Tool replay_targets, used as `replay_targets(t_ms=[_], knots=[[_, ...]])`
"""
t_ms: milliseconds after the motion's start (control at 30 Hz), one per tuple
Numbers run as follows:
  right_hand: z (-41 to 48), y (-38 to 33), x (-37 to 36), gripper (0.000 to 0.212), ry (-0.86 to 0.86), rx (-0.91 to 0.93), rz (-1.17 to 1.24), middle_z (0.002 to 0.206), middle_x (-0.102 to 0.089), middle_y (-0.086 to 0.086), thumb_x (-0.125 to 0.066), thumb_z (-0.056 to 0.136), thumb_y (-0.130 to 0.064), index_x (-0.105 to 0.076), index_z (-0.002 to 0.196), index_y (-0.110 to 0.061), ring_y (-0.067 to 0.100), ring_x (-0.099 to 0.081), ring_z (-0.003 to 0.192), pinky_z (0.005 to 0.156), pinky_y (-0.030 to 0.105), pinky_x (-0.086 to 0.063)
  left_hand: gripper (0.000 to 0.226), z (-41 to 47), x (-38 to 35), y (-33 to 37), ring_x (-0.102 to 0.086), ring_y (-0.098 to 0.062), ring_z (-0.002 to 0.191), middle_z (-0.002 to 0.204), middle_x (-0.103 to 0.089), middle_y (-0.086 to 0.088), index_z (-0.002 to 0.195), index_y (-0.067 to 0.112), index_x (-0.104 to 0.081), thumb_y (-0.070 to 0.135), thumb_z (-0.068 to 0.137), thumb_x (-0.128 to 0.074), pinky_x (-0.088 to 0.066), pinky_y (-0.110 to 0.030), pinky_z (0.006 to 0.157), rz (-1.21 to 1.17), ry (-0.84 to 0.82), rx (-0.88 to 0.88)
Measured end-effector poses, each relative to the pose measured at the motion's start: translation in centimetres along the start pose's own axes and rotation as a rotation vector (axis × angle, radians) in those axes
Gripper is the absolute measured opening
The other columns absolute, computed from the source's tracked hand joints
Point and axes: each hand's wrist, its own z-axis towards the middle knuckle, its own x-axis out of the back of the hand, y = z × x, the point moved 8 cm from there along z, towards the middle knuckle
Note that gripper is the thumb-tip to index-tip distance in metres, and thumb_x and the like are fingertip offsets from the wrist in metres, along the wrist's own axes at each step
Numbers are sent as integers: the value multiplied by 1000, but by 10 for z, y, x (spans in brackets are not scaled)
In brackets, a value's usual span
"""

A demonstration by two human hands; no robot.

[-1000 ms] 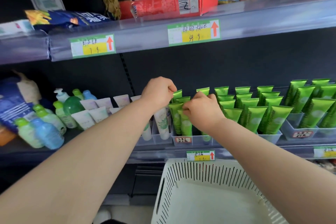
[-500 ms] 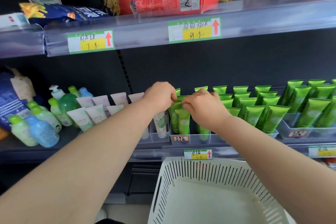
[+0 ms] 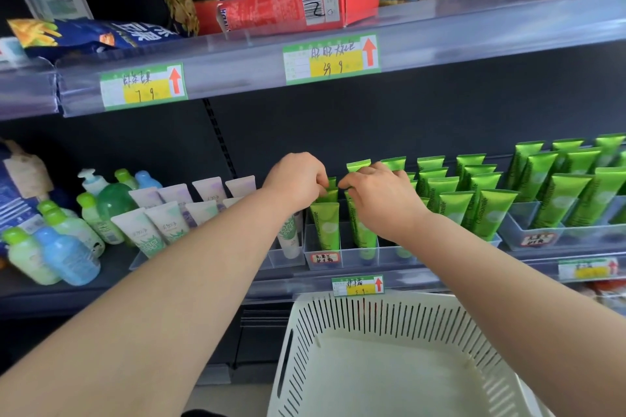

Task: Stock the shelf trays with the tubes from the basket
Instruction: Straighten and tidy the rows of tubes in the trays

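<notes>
While your left hand (image 3: 298, 179) and right hand (image 3: 379, 200) each pinch the crimped tops of green tubes (image 3: 327, 223) standing in the clear tray (image 3: 338, 252), you're seating them. The basket (image 3: 372, 315) below shows none; next, release gently.

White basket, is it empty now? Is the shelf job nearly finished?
Nearly, it seems. Done: green plastic tubes stand in rows in the clear plastic trays, and the white slotted basket shows no tubes. In hand: the left hand and right hand pinch tube tops in the leftmost green rows. Left: settling those; nothing else visibly waits.
</notes>
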Motion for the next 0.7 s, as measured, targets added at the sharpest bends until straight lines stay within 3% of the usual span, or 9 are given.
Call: replay_targets(t_ms=[133,333,400,433,467,533,700], knots=[[1,0,2,33,0,0,16,119,-60,-2,-43,95,-16,-57,124,-26,22,-44,116,89,42,-38,8,5,9,-6,-63,-15,84,82,-69,13,72,22,-74,19,80,-72,-54,-33,74,-139,58,47],[3,6,2,36,-21,-4,28,123,-59,-2,-45,94,-14,-55,126,-26,22,-42,119,90,41,-36,16,17,18,-19,-60,-20,86,88,-69,5,82,23,-75,9,84,-66,-54,-35,79,-99,152,122],[4,9,2,37,-23,-4,25,123,-59,-2,-45,94,-14,-54,128,-26,22,-42,119,90,41,-36,22,23,16,-22,-53,-23,81,85,-60,3,76,29,-62,8,84,-65,-52,-32,76,-65,148,142],[4,10,1,38,-23,-4,24,123,-59,-2,-45,94,-14,-54,128,-27,22,-42,119,90,41,-36,27,25,14,-24,-53,-25,82,87,-59,1,86,35,-65,8,84,-65,-51,-31,76,-54,146,153],[5,12,1,38,-25,-3,25,123,-58,-2,-45,94,-14,-54,129,-27,22,-42,120,90,41,-36,23,28,13,-24,-57,-26,86,93,-62,0,100,25,-73,9,86,-65,-50,-31,78,-43,136,161],[5,14,-1,36,-33,3,34,123,-59,-2,-44,95,-16,-54,129,-26,22,-42,119,90,42,-36,24,31,9,-25,-63,-25,98,104,-67,0,104,23,-72,8,87,-65,-51,-32,82,-24,122,182],[7,19,-2,33,-31,17,84,124,-58,-2,-39,99,-19,-55,128,-26,22,-42,120,91,43,-37,31,39,-1,-26,-64,-26,92,100,-69,-1,87,24,-73,-3,83,-59,-51,-31,74,27,89,190]])
